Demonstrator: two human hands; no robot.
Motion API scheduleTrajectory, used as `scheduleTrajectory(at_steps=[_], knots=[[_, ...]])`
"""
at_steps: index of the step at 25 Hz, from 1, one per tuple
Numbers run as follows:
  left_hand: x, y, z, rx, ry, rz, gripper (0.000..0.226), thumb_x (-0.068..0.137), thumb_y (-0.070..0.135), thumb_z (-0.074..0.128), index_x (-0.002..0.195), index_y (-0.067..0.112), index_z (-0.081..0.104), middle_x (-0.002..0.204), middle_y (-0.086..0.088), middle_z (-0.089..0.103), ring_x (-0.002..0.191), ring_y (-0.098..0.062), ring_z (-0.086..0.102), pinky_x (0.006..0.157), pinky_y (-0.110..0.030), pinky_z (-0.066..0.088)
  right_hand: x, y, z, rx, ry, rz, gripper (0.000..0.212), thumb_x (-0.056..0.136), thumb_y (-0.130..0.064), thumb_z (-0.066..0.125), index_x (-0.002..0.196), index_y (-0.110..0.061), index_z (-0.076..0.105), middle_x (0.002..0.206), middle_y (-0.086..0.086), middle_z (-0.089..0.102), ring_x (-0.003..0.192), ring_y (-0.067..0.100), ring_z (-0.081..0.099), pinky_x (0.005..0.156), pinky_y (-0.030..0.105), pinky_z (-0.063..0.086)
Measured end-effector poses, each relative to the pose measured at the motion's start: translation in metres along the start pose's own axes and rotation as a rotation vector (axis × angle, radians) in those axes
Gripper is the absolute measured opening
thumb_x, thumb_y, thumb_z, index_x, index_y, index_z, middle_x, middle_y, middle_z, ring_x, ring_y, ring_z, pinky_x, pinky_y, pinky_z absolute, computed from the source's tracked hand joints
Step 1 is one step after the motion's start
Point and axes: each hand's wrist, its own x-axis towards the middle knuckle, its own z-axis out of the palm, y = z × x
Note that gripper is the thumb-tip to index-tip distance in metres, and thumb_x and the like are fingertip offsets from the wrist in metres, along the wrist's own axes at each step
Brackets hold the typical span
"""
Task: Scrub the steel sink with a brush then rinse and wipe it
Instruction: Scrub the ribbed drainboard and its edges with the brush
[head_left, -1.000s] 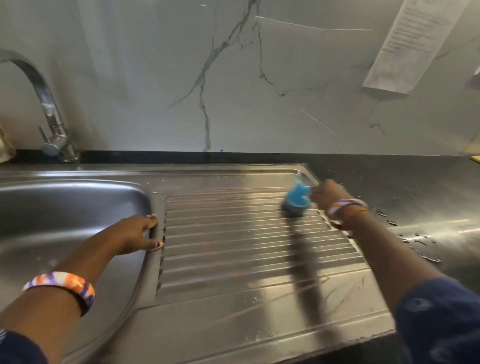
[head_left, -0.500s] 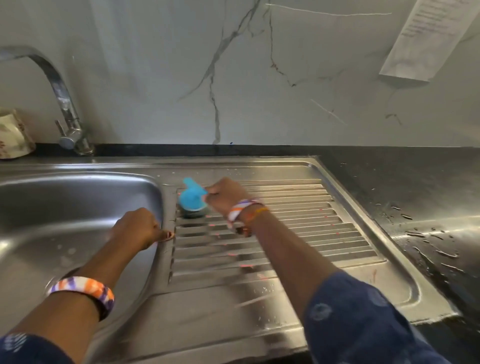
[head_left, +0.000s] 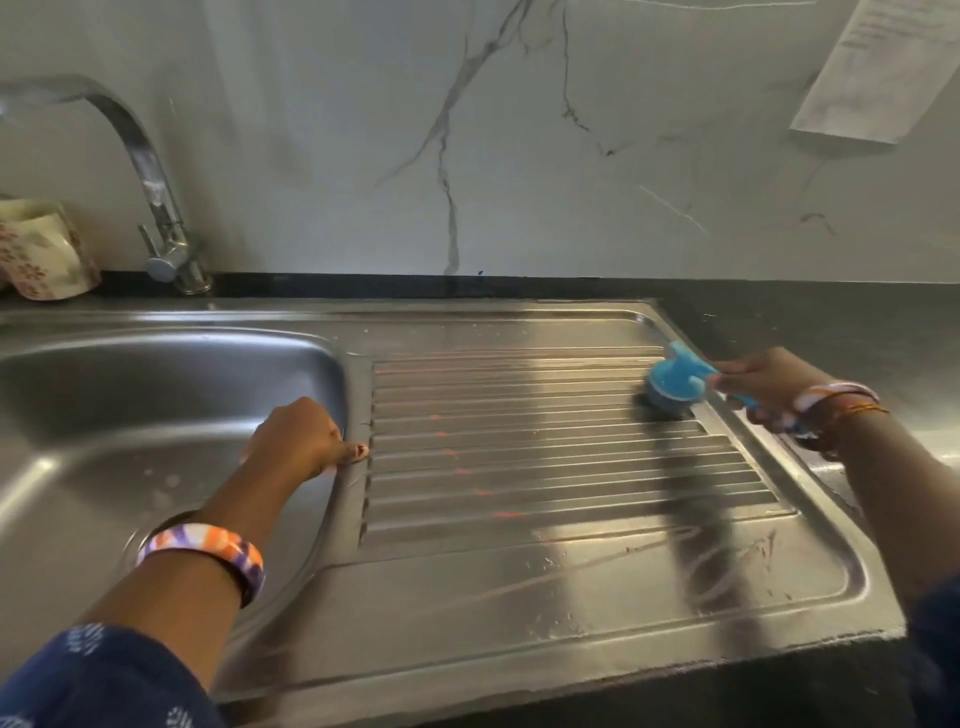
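The steel sink (head_left: 519, 597) has a basin (head_left: 130, 405) on the left and a ribbed drainboard (head_left: 545, 457) on the right. My right hand (head_left: 763, 384) grips the handle of a blue scrub brush (head_left: 672, 382), whose dark bristles press on the far right end of the ribs. My left hand (head_left: 301, 441) rests on the ridge between basin and drainboard, fingers curled over the basin's edge and thumb lying on the steel. Small reddish spots dot the ribs.
A curved steel tap (head_left: 156, 208) stands at the back left, with a patterned cup-like object (head_left: 41, 254) beside it. Dark wet countertop (head_left: 831, 327) lies right of the sink. A paper sheet (head_left: 872, 67) hangs on the marble wall.
My right hand has swept the brush from the left end of the ribs back to the far right end. My left hand has stayed on the basin's edge.
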Motion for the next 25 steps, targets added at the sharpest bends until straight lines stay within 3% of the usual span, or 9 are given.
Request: scheduleTrajectory(at_steps=[4, 6, 9, 10, 12, 15, 18, 20, 25], knots=[[0.0, 0.003, -0.005, 0.007, -0.032, -0.013, 0.044, 0.08, 0.045, 0.068, 0.052, 0.013, 0.056, 0.062, -0.005, 0.055, 0.072, -0.023, 0.056, 0.068, -0.026, 0.038, -0.016, -0.08, 0.089, 0.092, -0.21, -0.31, 0.024, 0.093, -0.015, 0.054, 0.113, -0.004, 0.064, 0.06, 0.002, 0.044, 0.026, 0.001, 0.035, 0.03, 0.01, 0.026], [0.0, 0.003, -0.005, 0.008, -0.04, -0.013, 0.041, 0.081, 0.045, 0.067, 0.058, 0.012, 0.06, 0.071, -0.007, 0.059, 0.077, -0.022, 0.057, 0.069, -0.026, 0.039, -0.029, -0.134, 0.143, 0.005, -0.278, -0.535, 0.029, 0.092, -0.018, 0.056, 0.115, -0.003, 0.066, 0.066, 0.003, 0.054, 0.043, 0.002, 0.047, 0.043, 0.012, 0.033], [-0.002, 0.003, -0.003, -0.03, -0.027, -0.032, 0.04, 0.081, 0.044, 0.068, 0.058, 0.012, 0.062, 0.077, -0.007, 0.065, 0.078, -0.021, 0.061, 0.069, -0.025, 0.041, -0.042, -0.174, 0.171, -0.167, -0.296, -0.676, 0.035, 0.093, -0.021, 0.052, 0.125, -0.011, 0.061, 0.107, 0.011, 0.067, 0.091, 0.021, 0.063, 0.075, 0.021, 0.044], [-0.003, 0.003, -0.002, -0.059, -0.021, -0.038, 0.038, 0.081, 0.043, 0.068, 0.058, 0.012, 0.063, 0.077, -0.007, 0.066, 0.078, -0.021, 0.062, 0.069, -0.026, 0.042, -0.041, -0.169, 0.164, -0.186, -0.303, -0.67, 0.035, 0.093, -0.021, 0.052, 0.125, -0.011, 0.06, 0.104, 0.009, 0.068, 0.084, 0.017, 0.063, 0.073, 0.021, 0.045], [-0.004, 0.001, 0.0, -0.114, -0.016, -0.035, 0.036, 0.082, 0.038, 0.068, 0.062, 0.009, 0.065, 0.076, -0.008, 0.068, 0.075, -0.021, 0.063, 0.069, -0.026, 0.042, -0.033, -0.135, 0.133, -0.113, -0.305, -0.583, 0.03, 0.092, -0.018, 0.054, 0.118, -0.009, 0.065, 0.074, 0.004, 0.06, 0.049, 0.001, 0.051, 0.052, 0.014, 0.038], [-0.004, -0.002, 0.0, -0.13, -0.023, -0.011, 0.038, 0.082, 0.035, 0.069, 0.057, 0.008, 0.062, 0.069, -0.008, 0.066, 0.07, -0.021, 0.062, 0.071, -0.025, 0.042, -0.009, -0.055, 0.065, 0.038, -0.204, -0.276, 0.015, 0.093, -0.014, 0.055, 0.104, -0.012, 0.066, 0.058, 0.001, 0.045, 0.024, 0.001, 0.036, 0.03, 0.01, 0.028], [-0.002, 0.0, -0.002, -0.095, -0.038, 0.001, 0.041, 0.082, 0.036, 0.069, 0.051, 0.012, 0.058, 0.058, -0.002, 0.061, 0.063, -0.017, 0.058, 0.07, -0.024, 0.04, 0.011, 0.016, -0.003, 0.0, -0.044, -0.047, 0.027, 0.092, -0.014, 0.057, 0.117, -0.006, 0.064, 0.062, 0.006, 0.047, 0.039, 0.011, 0.037, 0.028, 0.013, 0.029], [-0.001, 0.001, -0.003, -0.088, -0.048, -0.003, 0.041, 0.082, 0.036, 0.069, 0.051, 0.012, 0.058, 0.055, 0.0, 0.06, 0.062, -0.018, 0.059, 0.07, -0.024, 0.041, 0.012, 0.04, -0.023, 0.026, -0.056, 0.027, 0.033, 0.091, -0.017, 0.057, 0.124, -0.012, 0.061, 0.065, 0.006, 0.05, 0.046, 0.014, 0.037, 0.032, 0.015, 0.031], [0.0, 0.005, -0.01, -0.05, -0.117, -0.032, 0.039, 0.084, 0.039, 0.067, 0.059, 0.01, 0.061, 0.071, -0.007, 0.069, 0.056, -0.013, 0.058, 0.064, -0.022, 0.041, -0.014, -0.018, 0.039, 0.097, -0.264, -0.241, 0.029, 0.093, -0.018, 0.054, 0.122, -0.014, 0.062, 0.062, 0.001, 0.049, 0.039, 0.005, 0.038, 0.034, 0.013, 0.032]])
